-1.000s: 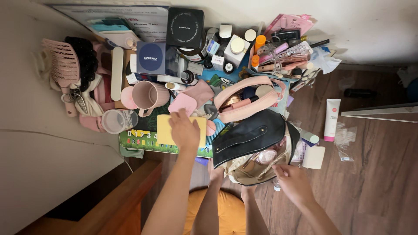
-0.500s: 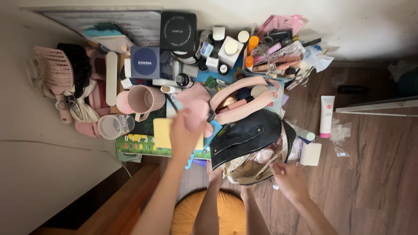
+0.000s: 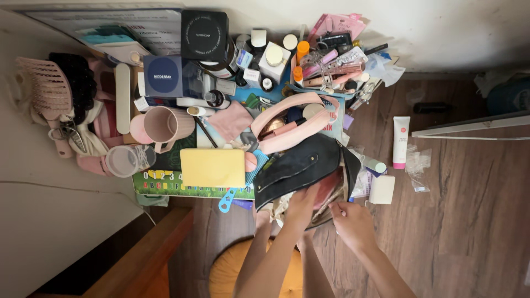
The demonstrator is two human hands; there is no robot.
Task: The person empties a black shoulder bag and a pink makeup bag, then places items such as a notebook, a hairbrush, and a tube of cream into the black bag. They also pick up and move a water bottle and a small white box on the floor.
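At the far left, a pink hairbrush point(image 3: 48, 88) is being propped against the wall, with a pink mug point(image 3: 165, 124) and a clear cup point(image 3: 126, 160) lying beside it. A yellow pad point(image 3: 212, 167) is being left flat on an alphabet board point(image 3: 165, 185), just left of the black bag point(image 3: 298, 165). The bag's mouth is being crowded from above by an open pink pouch point(image 3: 292, 124). The left hand point(image 3: 301, 207) is being pushed into the bag's opening, fingers hidden, so its grip cannot be told. The right hand point(image 3: 353, 223) is being pinched closed on the bag's edge. A white tube point(image 3: 401, 142) is lying apart on the wooden floor point(image 3: 469, 221).
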